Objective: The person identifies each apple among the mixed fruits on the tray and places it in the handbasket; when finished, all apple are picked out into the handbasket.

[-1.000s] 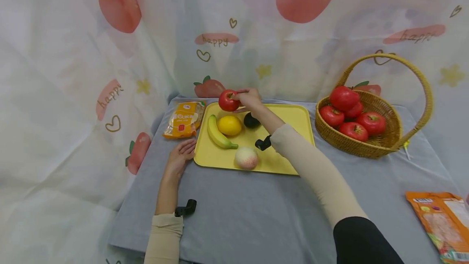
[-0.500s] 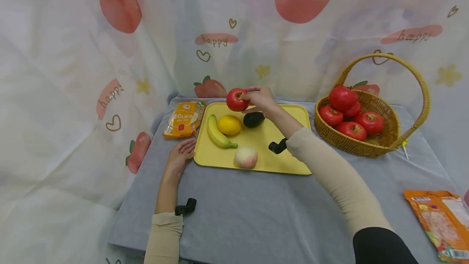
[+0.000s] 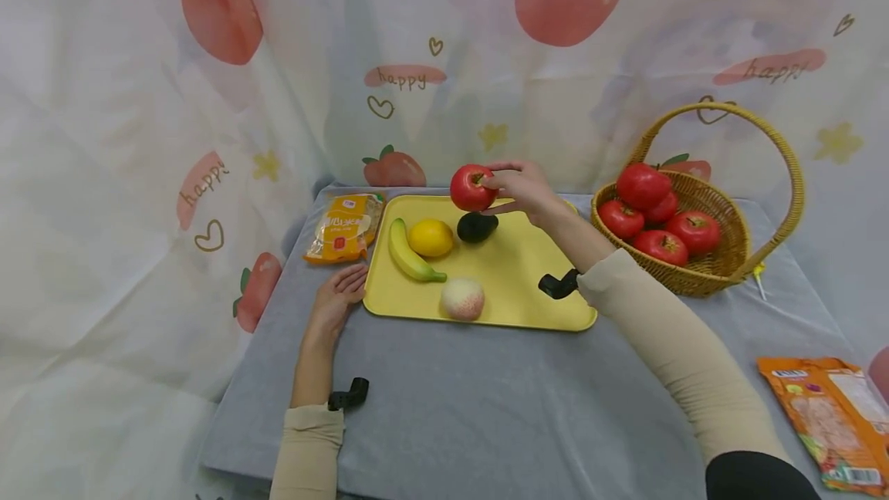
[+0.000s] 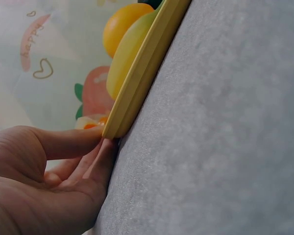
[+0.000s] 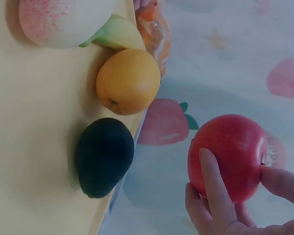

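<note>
A red apple [image 3: 471, 187] is held by my right hand [image 3: 524, 190], raised above the back of the yellow tray [image 3: 528, 284]. In the right wrist view, the thumb and fingers [image 5: 216, 188] grip the apple from either side. At the tray's left edge, my left hand [image 3: 338, 299] pinches the rim; the left wrist view shows the thumb [image 4: 71, 143] at its upper side and fingers lower. On the tray are a banana [image 3: 411, 253], a yellow round fruit [image 3: 430, 238], a dark avocado [image 3: 477, 228] and a peach [image 3: 462, 299].
A wicker basket [image 3: 670, 280] with several red apples and a tall handle stands right of the tray. An orange food packet [image 3: 345, 228] lies behind my left hand. Another orange packet [image 3: 826, 415] lies at the front right. A printed curtain [image 3: 278, 99] hangs behind.
My right hand has carried the apple rightward across the back of the tray, from behind the yellow fruit to above the avocado, which is now uncovered. My left hand stays at the rim.
</note>
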The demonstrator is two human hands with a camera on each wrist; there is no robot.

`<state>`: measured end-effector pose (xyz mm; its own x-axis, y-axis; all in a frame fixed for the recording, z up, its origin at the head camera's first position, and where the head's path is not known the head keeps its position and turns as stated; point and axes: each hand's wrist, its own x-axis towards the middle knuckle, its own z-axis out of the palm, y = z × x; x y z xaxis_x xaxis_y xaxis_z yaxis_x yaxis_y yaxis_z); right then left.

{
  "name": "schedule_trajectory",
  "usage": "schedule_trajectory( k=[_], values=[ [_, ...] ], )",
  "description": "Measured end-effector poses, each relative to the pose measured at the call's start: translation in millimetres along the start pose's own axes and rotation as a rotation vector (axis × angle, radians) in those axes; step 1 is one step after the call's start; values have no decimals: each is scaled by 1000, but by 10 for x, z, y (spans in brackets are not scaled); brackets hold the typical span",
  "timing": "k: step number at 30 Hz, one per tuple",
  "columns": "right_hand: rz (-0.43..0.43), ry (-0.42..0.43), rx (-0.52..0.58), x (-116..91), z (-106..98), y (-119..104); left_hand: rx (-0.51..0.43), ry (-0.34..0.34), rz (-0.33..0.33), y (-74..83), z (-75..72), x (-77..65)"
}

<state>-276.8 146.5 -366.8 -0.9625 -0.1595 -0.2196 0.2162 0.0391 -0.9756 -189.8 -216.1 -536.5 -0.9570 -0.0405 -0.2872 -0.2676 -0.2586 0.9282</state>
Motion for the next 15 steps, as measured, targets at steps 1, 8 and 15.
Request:
schedule_trajectory(
  k=[1,8,15],
  values=[
    [-1,1,5,-23,-42,1,-2,1,0,-4,-1,0],
    [8,11,12,-200,-374,24,4,-3,1,-25,-19,-18],
    [27,62,18,-369,-736,-21,5,14,-8,2,-3,-3]
  ],
)
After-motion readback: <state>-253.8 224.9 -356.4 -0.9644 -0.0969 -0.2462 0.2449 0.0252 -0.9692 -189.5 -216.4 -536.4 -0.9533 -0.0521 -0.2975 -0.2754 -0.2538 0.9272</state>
